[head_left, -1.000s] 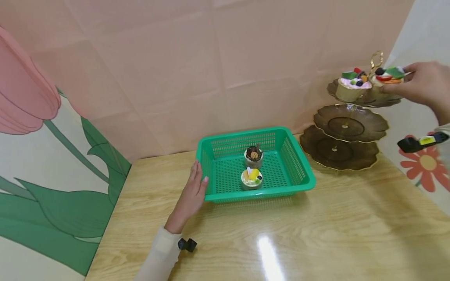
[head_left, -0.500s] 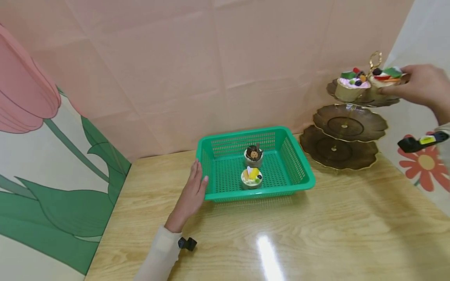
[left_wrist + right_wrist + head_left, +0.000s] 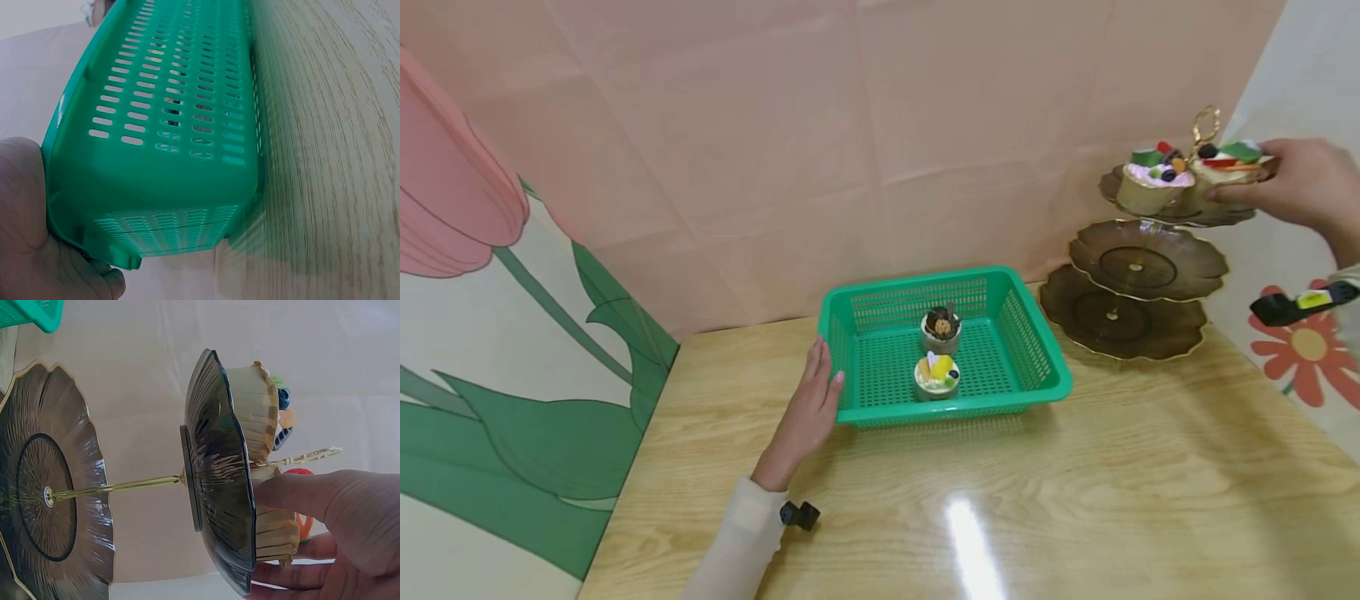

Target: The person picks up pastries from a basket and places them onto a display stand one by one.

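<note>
In the head view my right hand (image 3: pixel 1311 183) grips a cupcake (image 3: pixel 1213 179) topped with fruit and a green piece, on the top tier of a three-tier stand (image 3: pixel 1150 260). The right wrist view shows this cupcake (image 3: pixel 278 534) on the upper plate (image 3: pixel 219 481), thumb on one side and fingers on the other. Beside it sits a cupcake with pink cream (image 3: pixel 1150 190). My left hand (image 3: pixel 808 408), fingers straight, rests against the left side of a green basket (image 3: pixel 955 408). Inside stand a chocolate-topped cupcake (image 3: pixel 942 332) and one with yellow fruit (image 3: pixel 936 379).
The basket and the stand are side by side on a wooden table (image 3: pixel 1037 508), near a pink backdrop (image 3: pixel 760 150). A wall with a red flower (image 3: pixel 1303 346) borders the right side. Large printed leaves (image 3: pixel 535 450) are at the left.
</note>
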`<move>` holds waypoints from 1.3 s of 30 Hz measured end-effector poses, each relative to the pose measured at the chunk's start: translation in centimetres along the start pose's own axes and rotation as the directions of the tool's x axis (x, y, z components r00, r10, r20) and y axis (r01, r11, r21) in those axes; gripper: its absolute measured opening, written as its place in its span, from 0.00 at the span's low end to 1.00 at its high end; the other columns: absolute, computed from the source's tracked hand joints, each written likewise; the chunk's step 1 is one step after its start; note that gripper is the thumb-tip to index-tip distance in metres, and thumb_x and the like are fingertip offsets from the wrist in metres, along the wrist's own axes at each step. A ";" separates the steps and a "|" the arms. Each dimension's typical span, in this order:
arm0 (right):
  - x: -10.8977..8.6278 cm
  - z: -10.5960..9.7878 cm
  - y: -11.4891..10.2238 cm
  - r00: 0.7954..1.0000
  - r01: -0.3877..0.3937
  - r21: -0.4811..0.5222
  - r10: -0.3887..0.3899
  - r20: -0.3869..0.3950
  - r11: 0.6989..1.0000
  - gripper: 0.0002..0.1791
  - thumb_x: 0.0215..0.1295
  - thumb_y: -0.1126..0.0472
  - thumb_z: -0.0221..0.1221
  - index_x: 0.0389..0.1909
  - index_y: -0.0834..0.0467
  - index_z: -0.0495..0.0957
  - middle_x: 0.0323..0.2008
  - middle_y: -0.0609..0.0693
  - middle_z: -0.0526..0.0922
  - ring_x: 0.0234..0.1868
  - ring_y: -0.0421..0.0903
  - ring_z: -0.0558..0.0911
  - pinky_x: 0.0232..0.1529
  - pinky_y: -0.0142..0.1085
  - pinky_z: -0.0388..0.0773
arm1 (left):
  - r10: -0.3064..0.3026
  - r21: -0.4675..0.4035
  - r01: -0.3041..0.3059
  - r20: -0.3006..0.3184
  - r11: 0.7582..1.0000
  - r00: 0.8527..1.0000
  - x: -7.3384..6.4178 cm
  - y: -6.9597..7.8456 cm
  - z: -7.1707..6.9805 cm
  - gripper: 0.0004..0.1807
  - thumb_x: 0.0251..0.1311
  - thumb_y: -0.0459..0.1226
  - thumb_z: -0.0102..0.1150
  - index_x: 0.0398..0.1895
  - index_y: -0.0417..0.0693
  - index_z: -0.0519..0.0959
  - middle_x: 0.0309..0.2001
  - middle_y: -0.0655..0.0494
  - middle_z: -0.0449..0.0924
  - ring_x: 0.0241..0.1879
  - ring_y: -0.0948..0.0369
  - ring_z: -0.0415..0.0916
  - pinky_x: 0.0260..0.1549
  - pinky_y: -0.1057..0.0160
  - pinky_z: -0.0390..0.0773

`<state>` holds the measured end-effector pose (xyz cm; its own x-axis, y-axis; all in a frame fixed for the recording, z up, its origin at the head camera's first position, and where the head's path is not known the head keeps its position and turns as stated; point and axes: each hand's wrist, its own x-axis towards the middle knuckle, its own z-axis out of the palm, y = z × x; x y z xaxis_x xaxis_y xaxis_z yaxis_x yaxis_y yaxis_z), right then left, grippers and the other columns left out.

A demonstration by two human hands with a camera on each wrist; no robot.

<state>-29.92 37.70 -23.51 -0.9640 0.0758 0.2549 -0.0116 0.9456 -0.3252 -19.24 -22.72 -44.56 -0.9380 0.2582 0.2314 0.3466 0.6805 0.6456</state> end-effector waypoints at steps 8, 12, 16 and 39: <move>0.3 -0.1 0.9 1.000 0.003 0.003 -0.003 -0.007 1.000 0.32 0.65 0.52 0.65 0.49 0.79 0.69 0.34 0.78 0.74 0.30 0.61 0.70 0.29 0.45 0.63 | 0.008 -0.007 -0.008 -0.008 1.000 1.000 0.1 0.5 0.3 0.36 0.83 0.49 0.30 0.81 0.36 0.39 0.82 0.47 0.28 0.81 0.50 0.31 0.75 0.44 0.45; 0.0 -0.2 1.2 1.000 -0.007 0.020 0.007 -0.008 1.000 0.34 0.66 0.52 0.65 0.52 0.79 0.68 0.35 0.79 0.75 0.30 0.61 0.71 0.30 0.43 0.63 | 0.009 0.000 -0.009 -0.006 1.000 1.000 0.3 0.7 0.1 0.35 0.83 0.47 0.31 0.81 0.35 0.39 0.82 0.46 0.29 0.81 0.50 0.31 0.75 0.45 0.46; -0.4 -0.2 1.1 0.999 -0.045 0.042 0.044 0.015 0.998 0.35 0.68 0.52 0.63 0.57 0.80 0.65 0.37 0.80 0.75 0.28 0.57 0.72 0.25 0.38 0.64 | 0.007 0.003 -0.007 -0.002 1.000 1.000 0.4 0.9 0.1 0.35 0.83 0.47 0.32 0.81 0.35 0.40 0.83 0.46 0.29 0.81 0.51 0.31 0.75 0.46 0.45; -3.4 0.1 -0.8 0.982 -0.183 0.147 0.188 -0.025 0.972 0.50 0.74 0.48 0.53 0.77 0.75 0.37 0.66 0.84 0.57 0.63 0.81 0.61 0.61 0.69 0.62 | 0.010 -0.015 -0.010 0.002 1.000 1.000 0.1 0.7 0.2 0.35 0.83 0.48 0.31 0.81 0.36 0.39 0.83 0.47 0.29 0.81 0.54 0.29 0.75 0.47 0.44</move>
<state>-26.67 36.68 -24.24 -0.9420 0.2603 0.2117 0.1256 0.8587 -0.4968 -19.06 -22.08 -44.21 -0.9344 0.2662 0.2368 0.3560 0.6678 0.6537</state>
